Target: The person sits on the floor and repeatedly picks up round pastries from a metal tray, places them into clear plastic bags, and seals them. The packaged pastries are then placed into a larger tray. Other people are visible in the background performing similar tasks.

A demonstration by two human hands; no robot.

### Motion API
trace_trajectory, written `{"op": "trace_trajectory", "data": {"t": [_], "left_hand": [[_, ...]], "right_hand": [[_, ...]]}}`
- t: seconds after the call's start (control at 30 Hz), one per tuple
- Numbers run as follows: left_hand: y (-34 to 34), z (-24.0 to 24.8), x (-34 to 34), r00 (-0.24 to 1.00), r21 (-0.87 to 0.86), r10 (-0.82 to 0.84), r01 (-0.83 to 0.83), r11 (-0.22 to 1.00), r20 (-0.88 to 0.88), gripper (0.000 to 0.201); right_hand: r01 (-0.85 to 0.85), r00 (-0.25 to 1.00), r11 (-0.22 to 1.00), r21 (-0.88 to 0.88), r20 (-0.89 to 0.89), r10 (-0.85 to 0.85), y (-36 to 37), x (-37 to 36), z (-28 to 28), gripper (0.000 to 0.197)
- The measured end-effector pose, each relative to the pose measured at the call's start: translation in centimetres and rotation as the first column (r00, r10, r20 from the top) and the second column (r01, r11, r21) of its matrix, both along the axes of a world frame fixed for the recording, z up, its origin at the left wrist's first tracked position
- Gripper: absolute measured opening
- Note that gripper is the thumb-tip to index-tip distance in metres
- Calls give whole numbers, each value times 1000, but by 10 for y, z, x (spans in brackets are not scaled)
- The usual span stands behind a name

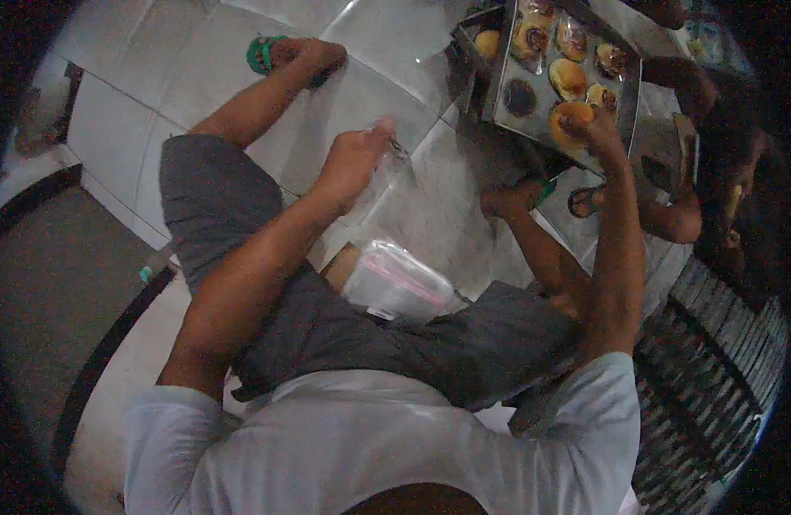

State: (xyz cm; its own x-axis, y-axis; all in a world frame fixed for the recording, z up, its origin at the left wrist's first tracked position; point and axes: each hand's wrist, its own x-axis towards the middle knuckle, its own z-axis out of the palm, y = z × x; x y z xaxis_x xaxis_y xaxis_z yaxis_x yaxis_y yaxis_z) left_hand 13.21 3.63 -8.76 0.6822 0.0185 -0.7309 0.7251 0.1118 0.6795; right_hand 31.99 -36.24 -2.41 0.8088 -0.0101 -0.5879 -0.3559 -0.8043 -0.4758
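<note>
My left hand (354, 161) is closed on a clear plastic bag (397, 159) that hangs over the tiled floor, between my knees. At the upper right, my right hand (600, 133) has its fingers wrapped on a golden round bun (564, 126) at the near side of a metal tray (534, 118). Several more buns sit on that tray, some with dark brown tops, such as one plain yellow bun (568, 79). Clear plastic lies over part of the far buns. Between my thighs rests a stack of clear plastic bags (395, 283) with a pink strip.
Another tray (471, 53) with a bun shows under the first one's left edge. A person (713, 129) is close by at the right, partly in shadow. Dark slatted racks (696, 386) stand at the lower right. A dark-rimmed grey surface (69, 283) lies on the left.
</note>
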Motion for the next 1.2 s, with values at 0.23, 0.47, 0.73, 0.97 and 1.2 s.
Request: {"op": "trace_trajectory", "data": {"t": [0.23,0.47,0.73,0.97,1.2], "left_hand": [[-22,76,-12,886,-384,447,-459,801,-125,37],[-27,124,-76,901,-518,433,-357,777,29,44],[-69,211,-145,700,-288,398,-278,916,592,45],[-58,214,-171,761,-185,114,7,983,639,68],[-39,180,-189,921,-624,250,-9,782,300,72]], "right_hand": [[213,933,544,812,-5,-360,112,-197,122,55],[141,704,471,871,247,-666,196,-370,156,57],[-17,518,700,714,606,-604,199,-367,160,52],[127,831,109,986,-46,-554,174,-385,168,34],[-304,603,894,328,793,-86,203,-403,143,39]]}}
